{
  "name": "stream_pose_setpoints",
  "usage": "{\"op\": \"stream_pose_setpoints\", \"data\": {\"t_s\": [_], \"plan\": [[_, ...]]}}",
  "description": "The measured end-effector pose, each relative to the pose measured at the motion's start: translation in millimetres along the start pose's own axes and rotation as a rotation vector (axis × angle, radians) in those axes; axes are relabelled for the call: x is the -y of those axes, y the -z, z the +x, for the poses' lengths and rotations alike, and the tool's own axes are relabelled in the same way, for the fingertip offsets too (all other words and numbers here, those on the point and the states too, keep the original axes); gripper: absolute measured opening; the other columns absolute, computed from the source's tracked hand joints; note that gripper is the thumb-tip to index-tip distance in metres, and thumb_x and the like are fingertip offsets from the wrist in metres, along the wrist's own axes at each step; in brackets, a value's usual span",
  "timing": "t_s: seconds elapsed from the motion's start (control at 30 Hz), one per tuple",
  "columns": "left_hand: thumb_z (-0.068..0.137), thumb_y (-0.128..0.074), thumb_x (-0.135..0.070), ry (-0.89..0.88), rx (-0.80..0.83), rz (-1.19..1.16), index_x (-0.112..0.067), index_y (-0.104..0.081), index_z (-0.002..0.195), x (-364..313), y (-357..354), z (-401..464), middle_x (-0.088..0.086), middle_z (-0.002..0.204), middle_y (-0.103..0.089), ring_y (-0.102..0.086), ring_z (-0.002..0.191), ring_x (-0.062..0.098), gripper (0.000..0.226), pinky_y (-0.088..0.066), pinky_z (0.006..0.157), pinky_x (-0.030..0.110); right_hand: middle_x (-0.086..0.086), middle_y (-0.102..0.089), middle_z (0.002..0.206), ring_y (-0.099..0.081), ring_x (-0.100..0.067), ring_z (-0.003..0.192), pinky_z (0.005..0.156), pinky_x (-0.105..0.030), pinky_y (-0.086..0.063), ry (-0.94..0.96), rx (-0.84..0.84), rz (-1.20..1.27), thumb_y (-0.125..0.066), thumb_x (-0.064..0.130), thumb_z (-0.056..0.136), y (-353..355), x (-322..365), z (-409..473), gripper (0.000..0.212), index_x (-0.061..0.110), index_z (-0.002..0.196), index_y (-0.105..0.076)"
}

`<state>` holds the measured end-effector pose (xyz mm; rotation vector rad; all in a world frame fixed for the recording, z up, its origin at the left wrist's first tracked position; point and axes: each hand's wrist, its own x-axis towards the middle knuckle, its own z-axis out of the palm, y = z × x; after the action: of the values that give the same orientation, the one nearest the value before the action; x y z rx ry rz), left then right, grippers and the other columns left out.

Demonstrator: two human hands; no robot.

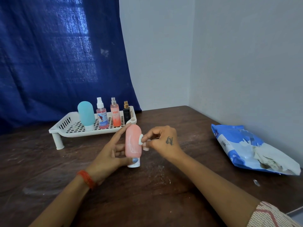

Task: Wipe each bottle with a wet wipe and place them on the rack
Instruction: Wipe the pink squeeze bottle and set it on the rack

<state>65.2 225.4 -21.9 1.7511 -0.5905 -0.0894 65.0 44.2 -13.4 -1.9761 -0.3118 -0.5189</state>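
On the white perforated rack [72, 126] at the left stand four bottles, left to right: a teal squeeze tube [86, 117] on its cap, a pink spray bottle [101, 116] with a white nozzle, an orange-pink "Engage" mist bottle [115, 114], and a small black perfume bottle [126, 114]. Judging by that, four look finished and only one is left to place.

That one, a pink squeeze tube [133, 145] with a white cap, is upright on its cap over the dark tabletop [49, 169], just in front of the rack. The left hand [111, 153] holds it, fingers curled behind it and thumb pressing near the cap. The right hand [162, 141] pinches a small folded bit of wet wipe [141, 139] against the tube's upper right side; pale streaks on the pink surface suggest wiping is under way.

At the far right lies a blue wipes packet [237, 145], torn open with crumpled white sheets showing. The labels are mostly unreadable, and the tube's far side is hidden.
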Motion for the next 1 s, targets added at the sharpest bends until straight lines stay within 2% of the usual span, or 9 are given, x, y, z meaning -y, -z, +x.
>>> {"op": "stream_pose_setpoints", "data": {"t_s": [0.07,0.2,0.37,0.5,0.57,0.7,0.83,0.93,1.0], "plan": [[0.067,-0.074,0.006,0.0,0.001,0.001,-0.057,-0.029,0.126,-0.1,-0.1,-0.1,-0.011,0.102,-0.072,-0.067,0.1,0.013,0.097,-0.055,0.075,0.023,0.011,-0.066,0.069,-0.061,0.006,0.062,0.059,-0.006,-0.047,0.005,-0.034,-0.027,-0.074,0.0,0.072,-2.2,-1.9,-0.1,0.014,0.013,0.076,-0.074],[0.064,-0.08,0.001,0.019,0.002,-0.003,-0.058,-0.029,0.127,0.1,0.8,-0.1,-0.006,0.105,-0.071,-0.066,0.102,0.012,0.101,-0.055,0.076,0.023,0.006,-0.069,0.084,-0.061,0.0,0.073,0.065,-0.005,-0.046,0.06,-0.145,-0.032,-0.075,0.007,0.075,-4.4,-1.1,0.6,0.011,0.014,0.084,-0.075],[0.051,-0.085,-0.015,0.021,0.016,-0.021,-0.061,-0.03,0.125,-0.6,1.1,-0.9,-0.003,0.111,-0.07,-0.066,0.104,0.016,0.103,-0.056,0.08,0.027,0.01,-0.07,0.082,-0.063,-0.003,0.077,0.068,-0.015,-0.052,0.234,-0.105,-0.057,-0.079,0.011,0.071,-5.0,1.9,-3.0,0.014,0.016,0.083,-0.076],[0.061,-0.083,-0.002,0.009,0.013,-0.008,-0.057,-0.029,0.128,0.0,1.0,0.2,0.0,0.111,-0.07,-0.066,0.103,0.018,0.102,-0.056,0.082,0.028,-0.001,-0.072,0.082,-0.067,-0.008,0.075,0.071,-0.02,-0.055,0.11,0.002,0.015,-0.079,0.005,0.068,1.6,2.4,-1.0,0.014,0.01,0.08,-0.076],[0.064,-0.08,0.001,0.012,0.009,-0.004,-0.056,-0.028,0.129,0.5,1.1,0.5,-0.002,0.108,-0.071,-0.067,0.102,0.017,0.101,-0.056,0.079,0.026,0.001,-0.072,0.083,-0.066,-0.003,0.073,0.07,-0.017,-0.054,0.048,0.022,0.013,-0.079,0.004,0.069,2.7,1.5,-0.6,0.014,0.009,0.081,-0.076],[0.065,-0.081,0.0,0.018,0.005,0.003,-0.056,-0.027,0.131,1.6,1.3,0.5,-0.003,0.107,-0.071,-0.067,0.102,0.014,0.101,-0.055,0.077,0.024,0.001,-0.072,0.087,-0.063,-0.002,0.074,0.069,-0.009,-0.05,0.074,-0.095,-0.048,-0.076,0.008,0.074,-2.4,-1.1,-0.8,0.012,0.014,0.084,-0.075],[0.063,-0.081,-0.001,-0.001,0.012,0.002,-0.056,-0.029,0.129,1.0,0.4,0.8,0.001,0.112,-0.068,-0.066,0.104,0.014,0.1,-0.055,0.079,0.025,-0.001,-0.07,0.093,-0.061,-0.004,0.082,0.07,-0.009,-0.048,0.224,-0.222,-0.085,-0.074,0.012,0.077,-7.6,-0.5,1.3,0.013,0.013,0.091,-0.075],[0.063,-0.081,0.001,-0.008,0.006,0.001,-0.051,-0.03,0.133,1.4,1.1,0.7,0.001,0.111,-0.07,-0.066,0.104,0.017,0.101,-0.056,0.08,0.027,-0.004,-0.068,0.101,-0.057,-0.003,0.093,0.079,-0.007,-0.046,0.396,-0.151,-0.155,-0.072,0.007,0.077,-11.3,-0.6,-1.2,0.019,0.011,0.096,-0.074],[0.065,-0.078,0.004,-0.005,0.001,0.002,-0.049,-0.029,0.135,2.0,1.3,1.1,0.001,0.112,-0.07,-0.066,0.104,0.017,0.101,-0.056,0.081,0.028,-0.004,-0.068,0.099,-0.055,0.0,0.092,0.081,-0.005,-0.044,0.474,-0.113,-0.189,-0.073,0.004,0.074,-9.9,-2.6,-1.0,0.02,0.011,0.093,-0.075]]}}
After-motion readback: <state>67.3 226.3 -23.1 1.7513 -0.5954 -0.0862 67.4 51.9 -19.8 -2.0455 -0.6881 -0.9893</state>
